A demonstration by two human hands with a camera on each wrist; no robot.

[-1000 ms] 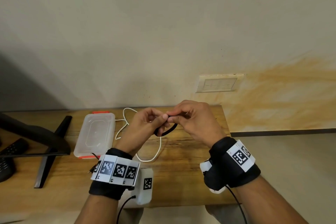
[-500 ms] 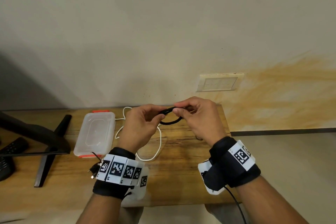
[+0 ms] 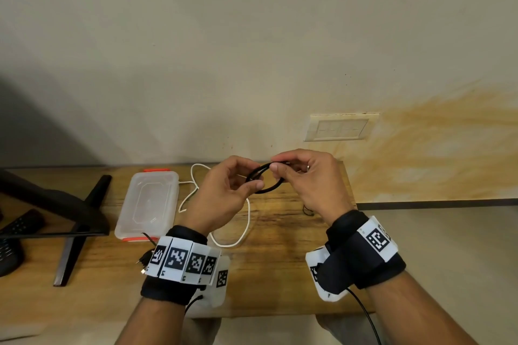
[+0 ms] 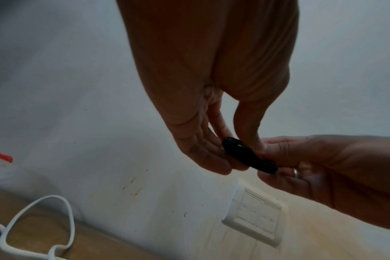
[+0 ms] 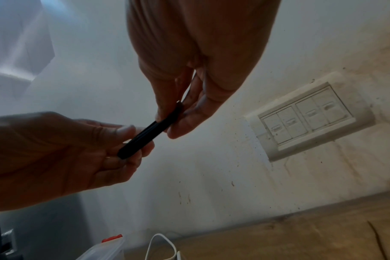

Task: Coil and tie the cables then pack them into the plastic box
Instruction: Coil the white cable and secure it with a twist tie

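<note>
Pinching a small black cable coil (image 3: pixel 263 179) above the desk (image 3: pixel 280 274), the left hand (image 3: pixel 221 199) and right hand (image 3: pixel 311 179) hold opposite sides, its loop running left-right between them. The lidded plastic box (image 3: pixel 148 202) lies to the left, nearer the left hand, with the white cable (image 3: pixel 246 221) loose beside it.

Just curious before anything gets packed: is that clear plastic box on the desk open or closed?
Closed. The plastic box lies flat on the desk with its clear lid seated on top and orange clips at both ends.
</note>
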